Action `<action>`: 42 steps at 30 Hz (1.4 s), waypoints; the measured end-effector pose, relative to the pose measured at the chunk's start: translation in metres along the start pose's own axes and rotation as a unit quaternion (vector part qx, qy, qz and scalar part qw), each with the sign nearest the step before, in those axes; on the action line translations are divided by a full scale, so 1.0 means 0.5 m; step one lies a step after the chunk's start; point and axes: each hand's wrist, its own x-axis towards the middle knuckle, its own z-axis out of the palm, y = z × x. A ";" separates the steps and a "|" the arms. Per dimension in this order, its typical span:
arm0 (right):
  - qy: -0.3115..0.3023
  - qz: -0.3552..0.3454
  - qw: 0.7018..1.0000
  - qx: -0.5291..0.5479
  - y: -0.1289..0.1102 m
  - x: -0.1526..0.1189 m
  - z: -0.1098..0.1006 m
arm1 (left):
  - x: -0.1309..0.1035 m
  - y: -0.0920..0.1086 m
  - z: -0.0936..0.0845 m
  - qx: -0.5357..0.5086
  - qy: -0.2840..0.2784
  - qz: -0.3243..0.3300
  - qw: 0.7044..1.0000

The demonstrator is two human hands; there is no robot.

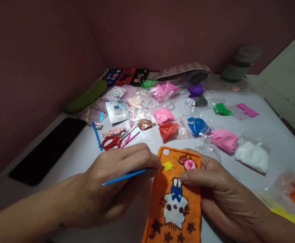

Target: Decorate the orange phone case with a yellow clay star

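Note:
My right hand (213, 185) holds an orange phone case (157, 199) by its right side, thumb across its face. The case bears a white cat figure (174, 211) in blue clothes, seen upside down, with brown stars below it. Near its upper end are a yellow star (168, 165) and a pink and red shape (189, 164). My left hand (122, 179) is closed on a thin blue tool (128, 176), whose tip is by the yellow star; whether it touches is unclear.
Behind the hands lie red scissors (112, 142), a second blue tool (96, 135), cards (117, 111) and several clay bags (224, 139). A black slab (48, 150) lies at left. A jar (239, 65) stands at back right, near the pink wall (175, 33).

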 end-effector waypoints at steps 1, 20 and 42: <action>0.001 -0.001 1.000 -0.002 0.000 0.000 0.000 | 0.000 0.000 0.000 -0.002 0.000 -0.002 1.000; 0.001 -0.006 1.000 -0.027 0.003 -0.004 -0.003 | 0.003 -0.003 0.000 -0.005 0.000 -0.023 1.000; 0.012 -0.007 1.000 -0.020 0.001 -0.008 -0.001 | 0.008 0.001 0.001 -0.006 0.009 0.001 1.000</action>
